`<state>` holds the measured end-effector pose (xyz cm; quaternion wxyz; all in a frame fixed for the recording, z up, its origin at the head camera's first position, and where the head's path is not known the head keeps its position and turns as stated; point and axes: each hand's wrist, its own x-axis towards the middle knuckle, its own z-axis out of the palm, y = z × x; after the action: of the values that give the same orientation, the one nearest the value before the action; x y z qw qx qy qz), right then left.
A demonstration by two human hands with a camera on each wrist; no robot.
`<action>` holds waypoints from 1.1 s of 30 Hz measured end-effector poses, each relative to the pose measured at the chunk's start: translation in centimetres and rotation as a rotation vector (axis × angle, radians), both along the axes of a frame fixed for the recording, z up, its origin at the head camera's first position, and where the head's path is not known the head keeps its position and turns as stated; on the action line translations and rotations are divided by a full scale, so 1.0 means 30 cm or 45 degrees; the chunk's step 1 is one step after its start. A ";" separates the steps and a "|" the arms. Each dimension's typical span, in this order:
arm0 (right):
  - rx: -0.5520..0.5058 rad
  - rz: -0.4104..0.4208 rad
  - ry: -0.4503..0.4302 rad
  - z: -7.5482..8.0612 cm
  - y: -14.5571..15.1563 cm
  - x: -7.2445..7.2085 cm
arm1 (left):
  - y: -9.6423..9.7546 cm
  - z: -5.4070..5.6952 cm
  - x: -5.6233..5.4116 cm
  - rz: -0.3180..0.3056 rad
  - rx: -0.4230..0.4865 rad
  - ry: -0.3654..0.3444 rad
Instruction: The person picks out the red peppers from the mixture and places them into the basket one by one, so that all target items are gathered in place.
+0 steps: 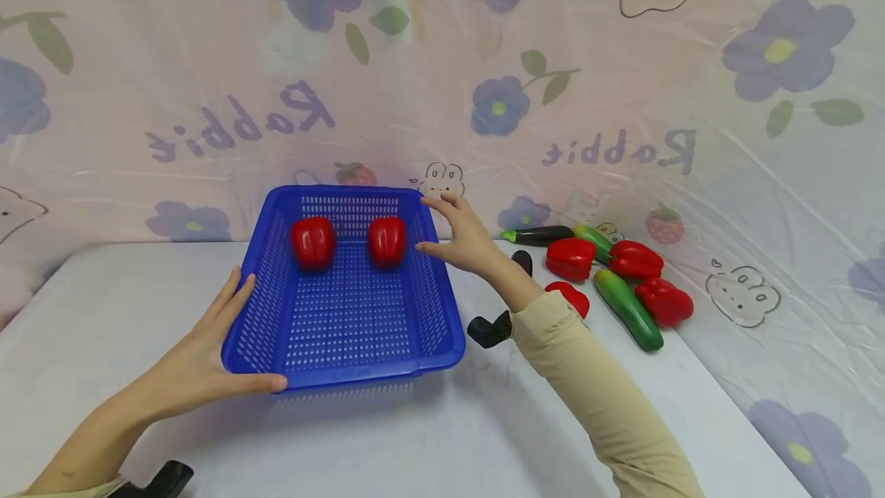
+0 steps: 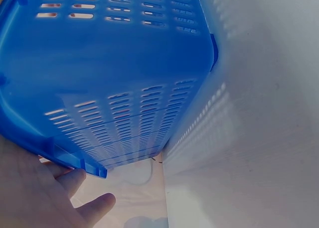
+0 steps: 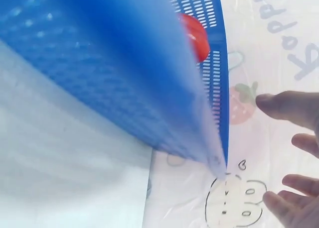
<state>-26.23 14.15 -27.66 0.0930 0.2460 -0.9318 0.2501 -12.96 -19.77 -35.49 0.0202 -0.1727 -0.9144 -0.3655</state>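
A blue plastic basket [image 1: 349, 371] with slotted walls stands on the white table. Inside, toward its far wall, are a red bell pepper [image 1: 313, 244] on the left and another red bell pepper [image 1: 387, 242] on the right. My left hand [image 1: 187, 367] spreads around the near left corner, thumb over the front rim and fingers straight along the left rim. In the left wrist view, its fingers [image 2: 72, 180] reach past the rim. My right hand [image 1: 466, 237] is spread at the far right corner, its fingers [image 3: 286, 106] apart from the basket wall in the right wrist view.
Right of the basket lie several red bell peppers [image 1: 570, 258], a green cucumber [image 1: 628, 309], another green vegetable [image 1: 593, 243] and a dark eggplant [image 1: 542, 235]. A printed curtain [image 1: 429, 98] hangs behind the table [image 1: 415, 452]. Black camera mounts [image 1: 491, 330] sit at the wrists.
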 end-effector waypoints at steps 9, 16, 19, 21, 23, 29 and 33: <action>-0.011 -0.049 -0.044 -0.026 0.058 0.009 | -0.008 0.000 -0.006 -0.003 -0.003 0.005; -0.024 -0.102 -0.065 -0.048 0.117 0.014 | -0.008 0.005 -0.014 -0.014 -0.015 0.010; -0.032 -0.123 -0.074 -0.056 0.142 0.016 | -0.008 0.004 -0.014 -0.011 -0.012 -0.001; -0.040 -0.138 -0.074 -0.064 0.160 0.016 | -0.009 0.003 -0.013 -0.009 -0.008 -0.006; -0.047 -0.158 -0.071 -0.072 0.181 0.014 | -0.008 0.001 -0.012 -0.008 -0.010 -0.006; -0.033 -0.220 -0.092 -0.087 0.237 0.014 | -0.009 -0.005 -0.012 -0.002 -0.014 -0.005; -0.017 -0.246 -0.130 -0.082 0.268 0.024 | -0.007 -0.006 -0.014 0.001 -0.024 -0.013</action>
<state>-25.50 22.19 -30.12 0.0709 0.1412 -0.9531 0.2583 -13.39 -19.99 -35.68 0.0143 -0.1707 -0.9179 -0.3578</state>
